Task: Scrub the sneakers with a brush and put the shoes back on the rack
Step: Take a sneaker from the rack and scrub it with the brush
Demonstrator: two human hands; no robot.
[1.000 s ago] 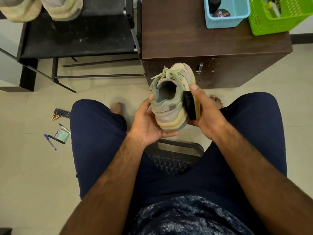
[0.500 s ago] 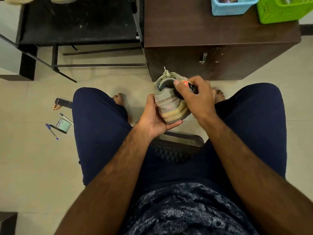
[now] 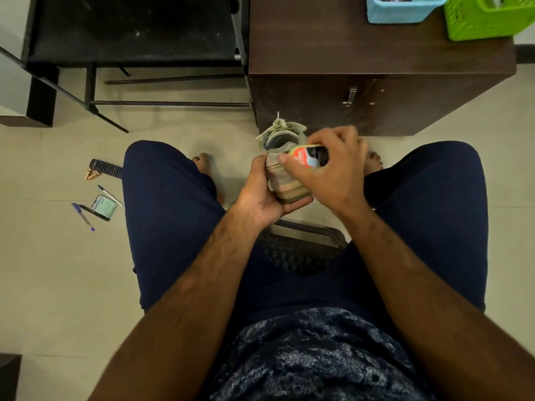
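On pale floor tiles (image 3: 58, 285), a dark wooden cabinet (image 3: 347, 47) stands beside a black, perhaps dusty, rack (image 3: 130, 30).

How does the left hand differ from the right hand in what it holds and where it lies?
The left hand holds the sneaker at its heel; the right hand grips the brush. The left hand's fingers reach under the sole, while the right hand lies over the sneaker's top, with the brush against it. Both hands are curled round something.

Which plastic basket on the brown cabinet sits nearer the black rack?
The light blue plastic basket; the bright green basket stands farther right.
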